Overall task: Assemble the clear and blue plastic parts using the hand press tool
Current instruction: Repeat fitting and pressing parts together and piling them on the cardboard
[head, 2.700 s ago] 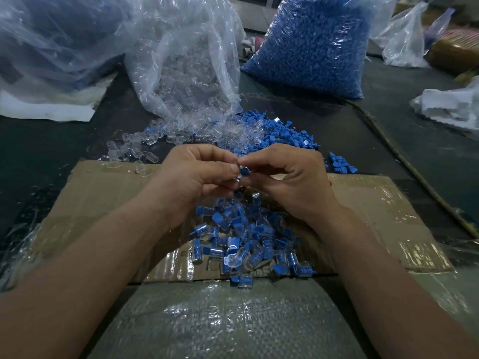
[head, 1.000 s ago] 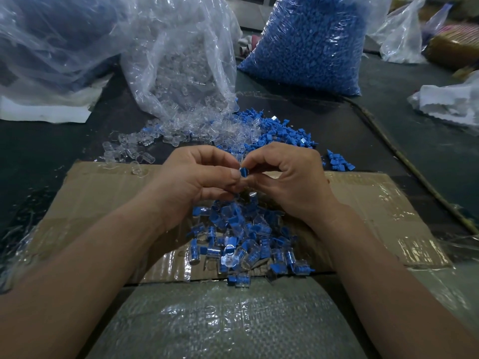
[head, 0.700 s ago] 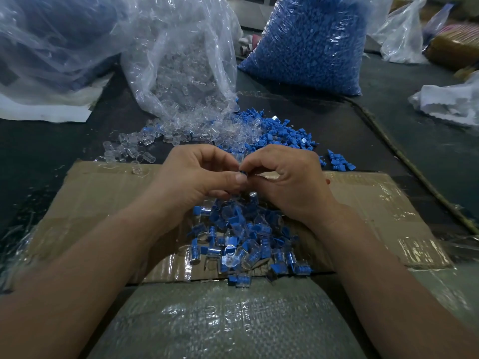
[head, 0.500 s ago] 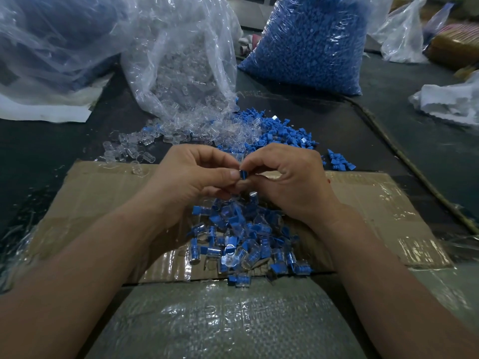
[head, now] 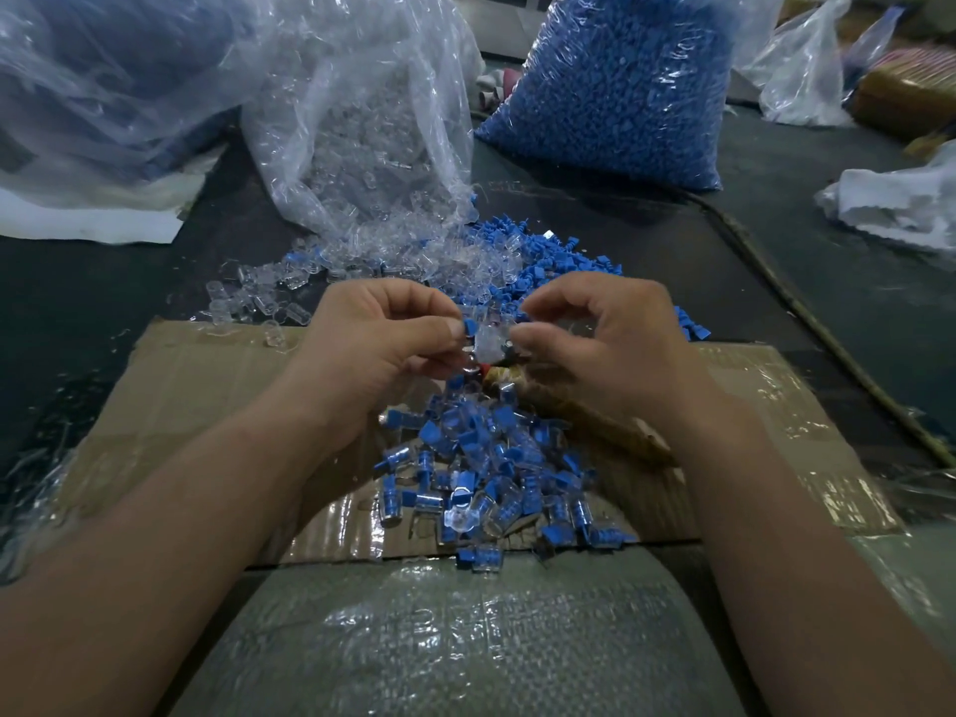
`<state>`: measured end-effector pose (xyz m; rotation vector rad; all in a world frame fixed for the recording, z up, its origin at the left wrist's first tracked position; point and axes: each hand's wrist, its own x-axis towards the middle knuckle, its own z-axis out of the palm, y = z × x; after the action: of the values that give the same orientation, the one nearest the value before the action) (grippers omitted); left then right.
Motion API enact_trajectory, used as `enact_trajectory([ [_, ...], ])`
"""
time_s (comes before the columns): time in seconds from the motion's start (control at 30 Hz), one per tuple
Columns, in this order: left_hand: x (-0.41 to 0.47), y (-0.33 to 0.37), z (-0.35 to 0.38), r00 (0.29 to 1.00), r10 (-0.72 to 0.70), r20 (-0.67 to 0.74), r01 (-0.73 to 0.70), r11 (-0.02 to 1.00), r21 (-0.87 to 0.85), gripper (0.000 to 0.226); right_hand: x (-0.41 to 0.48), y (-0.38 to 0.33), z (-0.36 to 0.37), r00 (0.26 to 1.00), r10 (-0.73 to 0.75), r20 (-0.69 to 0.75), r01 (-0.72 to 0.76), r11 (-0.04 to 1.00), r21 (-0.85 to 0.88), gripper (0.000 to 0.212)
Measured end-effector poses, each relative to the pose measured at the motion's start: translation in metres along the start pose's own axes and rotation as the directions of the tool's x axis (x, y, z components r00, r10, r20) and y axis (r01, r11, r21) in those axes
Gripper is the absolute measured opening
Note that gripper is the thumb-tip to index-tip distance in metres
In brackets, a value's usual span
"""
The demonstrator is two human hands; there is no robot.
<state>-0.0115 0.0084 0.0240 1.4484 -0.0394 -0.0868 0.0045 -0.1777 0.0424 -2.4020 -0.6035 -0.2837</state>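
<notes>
Left hand (head: 383,349): fingers curled, pinching the blue part (head: 469,327) between thumb and forefinger.
Right hand (head: 610,344): likewise curled, pinching the clear part (head: 487,345) at its right end.
Place of the pair: in the air between both hands, above the cardboard (head: 207,385), blue touching clear.
Handling: probably light, stiff, slick and tiny. Best pinched by the sides, mating ends left free. Easily dropped or seated crooked.
Tool: wooden-handled tool (head: 595,426) beneath the right hand, likely the press. Whether gripped, cannot tell.
Near: heap of joined pieces (head: 491,473), crowding the tool's tip.
Far: loose clear pieces (head: 258,302) left, loose blue pieces (head: 548,261) right, clear-parts bag (head: 362,121) and blue-parts bag (head: 615,85) behind, on the counter (head: 103,287).
</notes>
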Motion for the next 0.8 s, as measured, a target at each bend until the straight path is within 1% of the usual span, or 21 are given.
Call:
enact_trajectory([
  [0.03,0.001,0.0,-0.001,1.0,0.001,-0.008,-0.001,1.0,-0.01,0.022,0.001,0.006,-0.005,0.997,0.069,0.03,-0.068,0.998,-0.004,0.014],
  [0.1,0.002,0.0,-0.003,1.0,0.007,-0.012,-0.007,1.0,-0.018,0.015,0.002,0.017,-0.016,0.977,0.175,0.125,-0.173,0.985,-0.03,0.013],
  [0.2,0.002,-0.001,-0.004,0.999,0.012,-0.03,-0.013,0.999,-0.032,0.01,0.0,0.028,-0.028,0.904,0.289,0.314,-0.283,0.957,-0.068,0.021],
  [0.27,0.002,-0.001,-0.004,0.999,0.014,-0.031,-0.015,0.999,-0.039,0.007,-0.003,0.032,-0.031,0.842,0.334,0.423,-0.331,0.94,-0.084,0.035],
  [0.37,0.003,-0.001,-0.003,0.999,0.014,-0.029,-0.015,0.999,-0.047,0.007,-0.005,0.034,-0.031,0.769,0.361,0.528,-0.359,0.927,-0.111,0.065],
  [0.43,0.004,-0.001,-0.003,1.0,0.017,-0.023,-0.018,0.999,-0.04,0.007,-0.004,0.034,-0.03,0.759,0.358,0.544,-0.334,0.931,-0.147,0.077],
  [0.53,0.003,-0.002,-0.003,1.0,0.012,-0.021,-0.013,0.999,-0.049,0.005,-0.002,0.032,-0.027,0.78,0.351,0.518,-0.269,0.936,-0.229,0.081],
  [0.7,0.004,-0.004,-0.004,1.0,0.001,-0.017,-0.002,0.999,-0.048,0.009,-0.001,0.026,-0.022,0.848,0.302,0.436,-0.176,0.936,-0.306,0.064],
  [0.8,0.004,-0.003,-0.004,1.0,-0.002,-0.023,0.001,0.999,-0.052,0.008,0.001,0.021,-0.018,0.864,0.301,0.405,-0.147,0.918,-0.369,0.055],
])
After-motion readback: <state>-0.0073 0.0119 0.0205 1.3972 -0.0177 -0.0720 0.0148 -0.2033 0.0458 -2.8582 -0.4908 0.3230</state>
